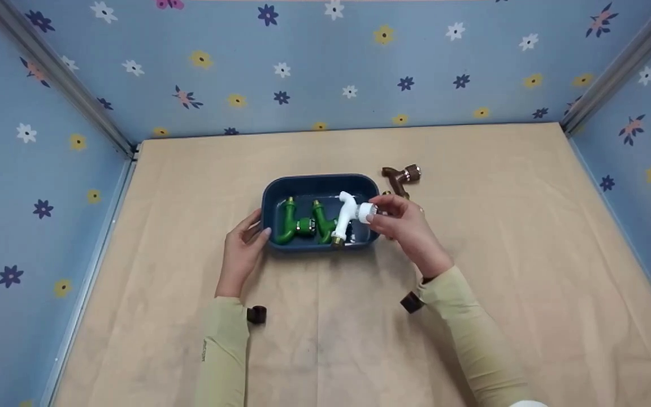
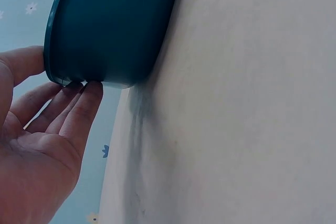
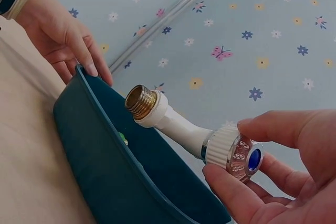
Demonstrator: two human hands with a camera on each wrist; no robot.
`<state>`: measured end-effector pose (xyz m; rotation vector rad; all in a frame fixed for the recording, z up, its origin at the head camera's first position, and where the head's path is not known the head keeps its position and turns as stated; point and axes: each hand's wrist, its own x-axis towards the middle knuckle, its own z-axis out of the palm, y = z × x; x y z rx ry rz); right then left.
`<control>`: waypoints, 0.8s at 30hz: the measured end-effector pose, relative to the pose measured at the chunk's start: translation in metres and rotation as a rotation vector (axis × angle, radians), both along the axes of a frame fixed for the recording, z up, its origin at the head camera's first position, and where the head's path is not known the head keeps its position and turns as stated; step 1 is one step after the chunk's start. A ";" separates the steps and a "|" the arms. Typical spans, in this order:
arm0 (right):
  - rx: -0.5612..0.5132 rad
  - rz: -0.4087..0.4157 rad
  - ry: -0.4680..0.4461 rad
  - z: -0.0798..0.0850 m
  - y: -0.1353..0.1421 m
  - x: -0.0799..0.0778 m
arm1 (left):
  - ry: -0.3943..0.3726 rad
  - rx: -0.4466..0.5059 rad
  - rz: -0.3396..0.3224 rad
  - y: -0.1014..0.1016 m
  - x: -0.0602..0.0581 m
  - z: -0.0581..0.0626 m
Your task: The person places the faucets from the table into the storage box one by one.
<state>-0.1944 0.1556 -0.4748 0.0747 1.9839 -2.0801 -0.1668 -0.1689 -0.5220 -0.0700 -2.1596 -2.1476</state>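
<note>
A white faucet (image 1: 346, 213) with a brass threaded end is held over the right part of the dark blue plastic tub (image 1: 320, 249). My right hand (image 1: 407, 226) pinches its ribbed knob (image 3: 223, 148), which has a blue centre cap, between thumb and fingers. Inside the tub lie a green faucet (image 1: 290, 223) and another green faucet (image 1: 321, 220), the second partly covered by the white one. At the tub's left end my left hand (image 1: 241, 249) rests its fingertips against the outer wall, thumb at the rim.
Right of the tub lies a brown faucet (image 1: 399, 178) with a chrome-ringed knob; other brass-ended pieces beside it are mostly hidden by the right hand. A beige cloth (image 1: 190, 181) covers the table. Flower-patterned blue panels (image 1: 325, 68) stand at the back and both sides.
</note>
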 end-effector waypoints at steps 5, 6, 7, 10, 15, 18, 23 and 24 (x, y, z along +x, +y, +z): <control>-0.076 0.009 -0.026 0.000 -0.009 -0.005 | -0.006 0.002 0.003 0.001 0.000 0.001; -0.093 0.011 -0.028 0.000 -0.011 -0.006 | -0.008 0.004 0.000 0.001 0.000 0.001; -0.110 0.013 -0.029 0.000 -0.013 -0.006 | -0.009 0.004 -0.001 0.001 0.000 0.001; -0.140 0.007 -0.031 0.000 -0.018 -0.009 | -0.010 0.008 -0.008 0.001 0.000 0.000; -0.149 0.000 -0.038 -0.004 -0.027 -0.011 | 0.004 0.008 -0.010 0.001 0.000 0.000; -0.157 -0.003 -0.042 -0.007 -0.032 -0.011 | 0.007 -0.002 -0.005 0.001 0.000 0.000; -0.184 -0.023 -0.052 -0.012 -0.041 -0.010 | 0.006 0.003 -0.003 0.001 0.000 0.001; -0.190 -0.028 -0.056 -0.013 -0.042 -0.010 | 0.005 0.007 -0.004 0.001 0.000 0.001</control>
